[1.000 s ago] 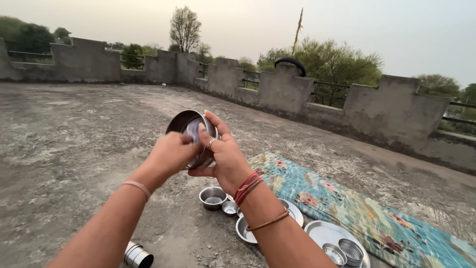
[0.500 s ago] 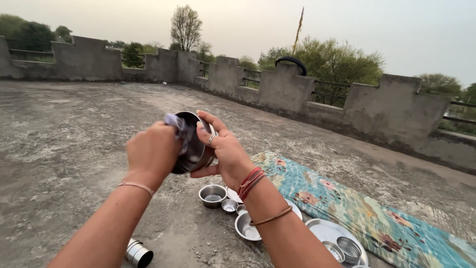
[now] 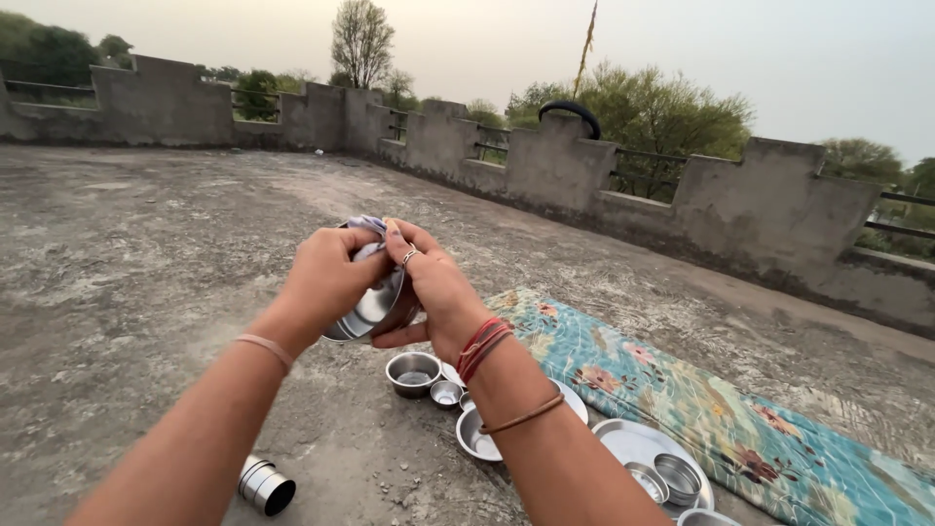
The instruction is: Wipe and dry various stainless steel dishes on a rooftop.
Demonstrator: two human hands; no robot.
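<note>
I hold a shiny steel bowl (image 3: 375,307) up in front of me over a rough concrete roof. My right hand (image 3: 433,287) grips its right rim, fingers curled over the edge. My left hand (image 3: 326,273) presses a pale cloth (image 3: 368,226) against the bowl's upper rim; most of the cloth is hidden under my fingers. Both wrists wear thread bands.
Below the hands lie small steel bowls (image 3: 413,372), a steel plate (image 3: 638,443) carrying two little bowls, and stacked steel tumblers (image 3: 265,485) on their side. A floral quilt (image 3: 721,409) stretches right. A low parapet wall (image 3: 623,195) rings the roof.
The bowl has turned from facing me to tilted edge-on. My left hand has slid with the cloth from inside the bowl up to its top rim.
</note>
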